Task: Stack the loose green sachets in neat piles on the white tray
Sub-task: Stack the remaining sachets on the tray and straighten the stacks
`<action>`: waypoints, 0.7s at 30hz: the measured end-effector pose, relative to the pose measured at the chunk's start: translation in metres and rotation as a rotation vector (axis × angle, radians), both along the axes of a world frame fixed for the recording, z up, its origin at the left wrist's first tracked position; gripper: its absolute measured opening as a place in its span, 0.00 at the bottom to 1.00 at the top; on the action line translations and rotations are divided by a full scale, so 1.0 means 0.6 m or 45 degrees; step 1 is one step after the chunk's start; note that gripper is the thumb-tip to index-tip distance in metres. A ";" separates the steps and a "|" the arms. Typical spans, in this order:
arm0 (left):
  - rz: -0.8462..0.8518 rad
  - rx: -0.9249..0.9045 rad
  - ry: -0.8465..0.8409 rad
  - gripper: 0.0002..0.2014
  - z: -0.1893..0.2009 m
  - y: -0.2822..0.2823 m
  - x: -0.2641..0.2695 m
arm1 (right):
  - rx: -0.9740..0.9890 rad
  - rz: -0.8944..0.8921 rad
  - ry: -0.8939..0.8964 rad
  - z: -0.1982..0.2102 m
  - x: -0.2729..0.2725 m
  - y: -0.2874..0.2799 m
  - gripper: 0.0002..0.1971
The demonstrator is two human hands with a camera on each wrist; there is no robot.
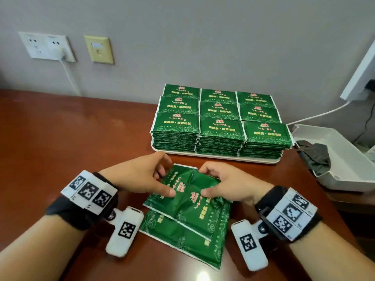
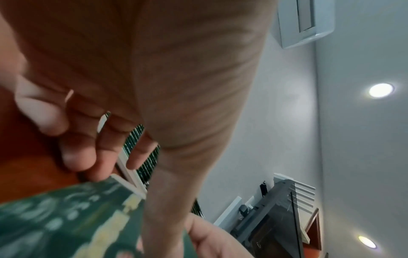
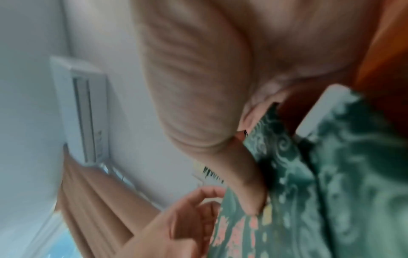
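Observation:
A loose heap of green sachets (image 1: 188, 216) lies on the brown table near me. Both hands hold the top sachet (image 1: 186, 189) of the heap. My left hand (image 1: 142, 177) pinches its left side, thumb on top, fingers curled at the far edge. My right hand (image 1: 225, 183) pinches its right side the same way. In the wrist views the top sachet (image 2: 66, 218) (image 3: 298, 192) shows blurred under the thumbs. Beyond the hands the white tray (image 1: 223, 158) carries neat piles of green sachets (image 1: 219, 122) in three rows of three.
A white open box (image 1: 345, 163) holding a dark cloth (image 1: 313, 157) stands at the right table edge. White cables and wall sockets (image 1: 46, 46) are behind the table. Bare brown table (image 1: 71, 138) stretches to the left of the tray.

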State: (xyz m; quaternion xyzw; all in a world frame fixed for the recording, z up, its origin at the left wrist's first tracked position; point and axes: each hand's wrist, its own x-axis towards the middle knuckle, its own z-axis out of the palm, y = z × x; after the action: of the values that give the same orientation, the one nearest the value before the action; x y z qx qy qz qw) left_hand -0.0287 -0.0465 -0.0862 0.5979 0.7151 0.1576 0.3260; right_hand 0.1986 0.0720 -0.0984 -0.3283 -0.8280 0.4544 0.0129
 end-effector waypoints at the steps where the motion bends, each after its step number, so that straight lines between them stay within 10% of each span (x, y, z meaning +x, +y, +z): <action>1: -0.003 -0.008 0.015 0.51 -0.002 0.001 0.004 | -0.082 -0.079 0.089 -0.004 0.010 0.005 0.12; 7: -0.294 -0.013 0.197 0.36 -0.013 0.004 0.037 | -0.689 -0.499 0.705 -0.009 0.078 0.034 0.18; 15: -0.428 0.014 0.355 0.19 -0.024 0.035 0.089 | -0.639 -0.540 0.852 -0.009 0.084 0.028 0.12; 21: -0.218 0.134 -0.508 0.11 -0.008 0.023 0.037 | -0.353 -0.622 1.101 -0.010 0.097 0.042 0.23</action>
State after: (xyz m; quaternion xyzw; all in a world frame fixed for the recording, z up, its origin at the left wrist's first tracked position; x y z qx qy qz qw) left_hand -0.0064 -0.0327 -0.0912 0.6296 0.5739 0.2814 0.4416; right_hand 0.2566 0.0973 -0.1043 -0.2929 -0.5780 0.6378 0.4163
